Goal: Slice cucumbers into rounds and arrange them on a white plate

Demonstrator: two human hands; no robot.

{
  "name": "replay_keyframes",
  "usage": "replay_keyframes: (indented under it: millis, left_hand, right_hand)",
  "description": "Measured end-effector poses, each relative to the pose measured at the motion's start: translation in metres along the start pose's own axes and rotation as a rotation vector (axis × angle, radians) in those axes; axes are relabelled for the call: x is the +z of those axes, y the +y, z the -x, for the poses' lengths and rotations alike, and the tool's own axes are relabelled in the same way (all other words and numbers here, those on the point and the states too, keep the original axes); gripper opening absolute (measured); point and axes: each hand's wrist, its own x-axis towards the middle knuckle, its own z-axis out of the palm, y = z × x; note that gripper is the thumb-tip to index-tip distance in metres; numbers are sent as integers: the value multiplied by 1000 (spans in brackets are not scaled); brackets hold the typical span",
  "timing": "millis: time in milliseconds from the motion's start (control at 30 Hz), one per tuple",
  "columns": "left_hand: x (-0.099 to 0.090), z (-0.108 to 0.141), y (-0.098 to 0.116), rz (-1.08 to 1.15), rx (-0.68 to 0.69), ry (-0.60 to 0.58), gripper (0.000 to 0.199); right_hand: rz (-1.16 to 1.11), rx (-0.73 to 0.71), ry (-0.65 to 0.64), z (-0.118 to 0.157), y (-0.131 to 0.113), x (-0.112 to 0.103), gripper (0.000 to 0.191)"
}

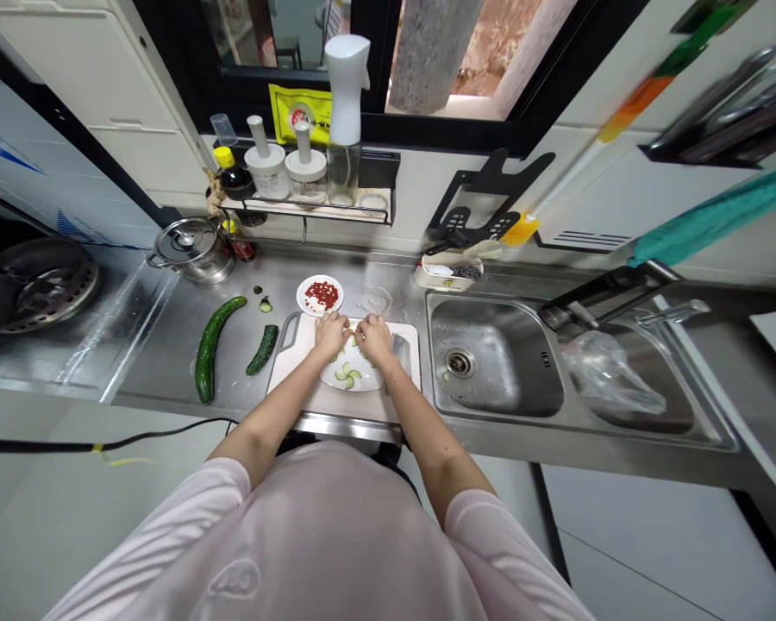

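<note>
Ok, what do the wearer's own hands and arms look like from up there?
The left hand and right hand are bare, with no gloves or wristwear visible. The short sleeves are pale pink with soft folds, part of a matching shirt bearing a rounded, outlined emblem.

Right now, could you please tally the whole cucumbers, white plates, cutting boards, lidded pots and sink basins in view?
Whole cucumber: 1
White plates: 2
Cutting board: 1
Lidded pot: 1
Sink basins: 2
Total: 7
</note>
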Motion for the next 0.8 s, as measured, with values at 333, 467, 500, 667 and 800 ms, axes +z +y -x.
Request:
replay_keyframes:
  millis: [333,467,500,667,800]
  left_hand:
    - [0,1,-1,17,1,-17,14]
    - [0,1,0,3,-10,-14,14]
    - [1,1,0,1,-9,-11,14]
    - [4,0,-2,7,2,2,14]
    - [3,1,-2,4,-5,14,13]
  right_hand:
    - [16,-4,-28,-1,-1,1,24]
    - [22,-6,-40,-1,-1,1,25]
    - [23,-6,-41,-1,-1,1,25]
    - [25,-5,-28,-2,-1,2,23]
    - [17,5,-23,-1,0,2,22]
